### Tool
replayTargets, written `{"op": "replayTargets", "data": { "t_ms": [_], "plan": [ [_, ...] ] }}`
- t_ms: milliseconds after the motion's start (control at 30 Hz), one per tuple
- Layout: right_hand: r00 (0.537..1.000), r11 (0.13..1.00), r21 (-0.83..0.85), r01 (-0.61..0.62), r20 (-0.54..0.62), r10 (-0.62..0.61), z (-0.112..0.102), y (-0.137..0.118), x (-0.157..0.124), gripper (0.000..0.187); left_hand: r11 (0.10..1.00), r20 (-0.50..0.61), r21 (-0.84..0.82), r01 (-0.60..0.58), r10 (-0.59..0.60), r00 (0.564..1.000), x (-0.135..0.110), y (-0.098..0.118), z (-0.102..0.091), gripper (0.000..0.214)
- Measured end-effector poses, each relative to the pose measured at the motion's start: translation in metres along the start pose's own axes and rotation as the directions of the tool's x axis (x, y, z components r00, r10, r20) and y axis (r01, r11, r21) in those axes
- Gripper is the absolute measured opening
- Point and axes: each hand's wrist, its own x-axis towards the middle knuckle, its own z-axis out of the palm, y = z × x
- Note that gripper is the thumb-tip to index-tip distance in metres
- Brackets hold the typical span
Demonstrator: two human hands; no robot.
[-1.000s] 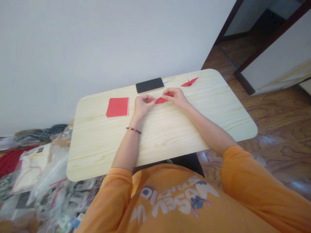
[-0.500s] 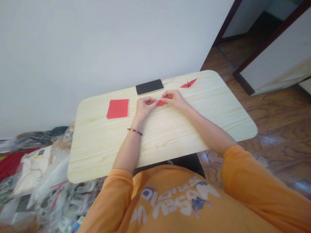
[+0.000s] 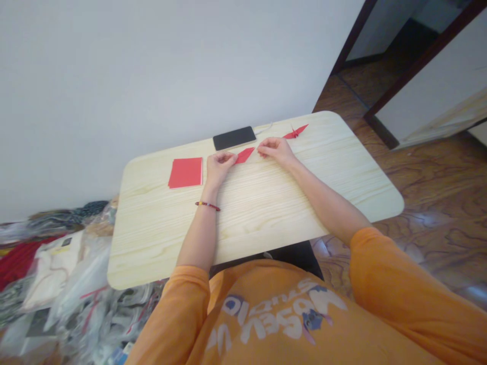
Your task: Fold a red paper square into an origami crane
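A small piece of folded red paper [image 3: 244, 155] is pinched at its left end by my left hand [image 3: 220, 165], just above the table. Its pointed right end is free. My right hand [image 3: 274, 149] is a little to the right of that tip, apart from it, with thumb and fingertips drawn together; whether anything tiny is between them I cannot make out. A red paper crane [image 3: 296, 133] with spread wings stands behind my right hand. Left of my left hand lies a stack of square red paper [image 3: 185, 173].
The pale wooden table [image 3: 163, 238] has rounded corners and touches the white wall at the back. A phone [image 3: 234, 138] with a white cable lies near that back edge. Bagged clothes [image 3: 76, 284] are piled on the left; wooden floor [image 3: 441, 218] is to the right.
My right hand has come off the folded paper and moved slightly right. My left hand has shifted a little left with the paper, which now shows more fully.
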Motion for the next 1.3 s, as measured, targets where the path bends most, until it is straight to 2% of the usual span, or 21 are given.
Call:
{"op": "replayTargets", "data": {
  "t_ms": [33, 100, 167, 267, 400, 567, 800, 933, 1100, 1300],
  "plan": [
    [1.0, 1.0, 0.031, -0.004, -0.002, 0.004, 0.003, -0.001, -0.001, 0.029, 0.999, -0.044, -0.052, -0.006, 0.004, 0.999, 0.001, -0.002, 0.003, 0.014],
    [0.997, 0.997, 0.059, -0.05, 0.064, 0.046, 0.01, -0.002, -0.005, 0.037, 0.984, -0.097, -0.18, -0.012, -0.006, 0.995, 0.002, -0.007, 0.011, 0.016],
    [0.994, 0.996, 0.065, -0.053, 0.101, 0.046, 0.016, -0.002, -0.008, 0.037, 0.963, -0.077, -0.269, 0.025, -0.047, 0.996, 0.002, -0.009, 0.02, 0.019],
    [0.997, 0.994, 0.103, -0.027, 0.069, 0.02, 0.019, -0.001, -0.008, 0.038, 0.936, 0.018, -0.345, 0.071, -0.069, 0.997, -0.001, -0.009, 0.029, 0.02],
    [0.999, 0.994, 0.113, 0.01, 0.047, -0.016, 0.015, 0.0, -0.007, 0.04, 0.96, 0.127, -0.273, 0.06, -0.026, 0.992, -0.004, -0.002, 0.029, 0.021],
    [0.991, 0.999, 0.008, 0.05, 0.127, -0.051, 0.015, 0.001, -0.008, 0.038, 0.969, 0.077, -0.241, 0.049, -0.031, 0.997, -0.007, 0.0, 0.028, 0.024],
    [0.984, 0.985, -0.08, 0.154, -0.079, -0.16, 0.02, 0.0, -0.011, 0.032, 0.918, 0.014, -0.36, 0.168, -0.174, 0.985, -0.01, -0.003, 0.034, 0.032],
    [0.977, 0.964, -0.207, 0.169, -0.093, -0.191, 0.02, -0.001, -0.014, 0.024, 0.903, 0.024, -0.382, 0.194, -0.2, 0.979, -0.012, 0.001, 0.036, 0.033],
    [0.946, 0.901, -0.355, 0.251, -0.109, -0.306, 0.021, -0.004, -0.019, 0.015, 0.89, 0.031, -0.399, 0.22, -0.227, 0.973, -0.014, 0.005, 0.038, 0.036],
    [0.908, 0.845, -0.421, 0.33, -0.103, -0.406, 0.021, -0.006, -0.021, 0.014, 0.88, 0.039, -0.407, 0.244, -0.25, 0.967, -0.013, 0.006, 0.039, 0.032]
  ]
}}
